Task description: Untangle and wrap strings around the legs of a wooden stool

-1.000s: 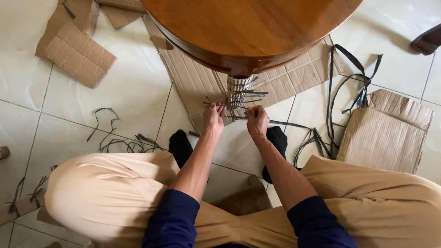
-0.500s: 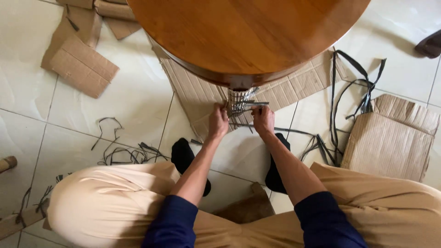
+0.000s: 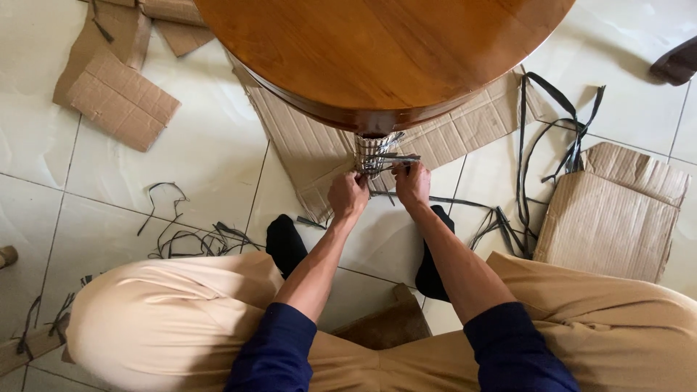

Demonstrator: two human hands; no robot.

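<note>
A round brown wooden table (image 3: 377, 51) fills the top of the head view. Beneath its edge stands a table leg wrapped in woven grey-and-dark strips (image 3: 372, 149). My left hand (image 3: 347, 196) is closed on the strips at the lower left of the wrapping. Just to the right, my right hand (image 3: 412, 181) pinches a dark strip (image 3: 396, 157) that sticks out sideways. Both forearms reach forward from dark blue sleeves between my knees in tan trousers, with my feet in black socks on the floor.
Flattened cardboard (image 3: 305, 145) lies under the table, with more pieces at the upper left (image 3: 120, 98) and at the right (image 3: 617, 218). Loose dark strips (image 3: 189, 236) trail over the white floor tiles on the left, and black straps (image 3: 544, 131) on the right.
The view has shifted, so the table and leg sit a little lower in frame. Both hands stay on the woven strips at the leg, the right hand now slightly higher.
</note>
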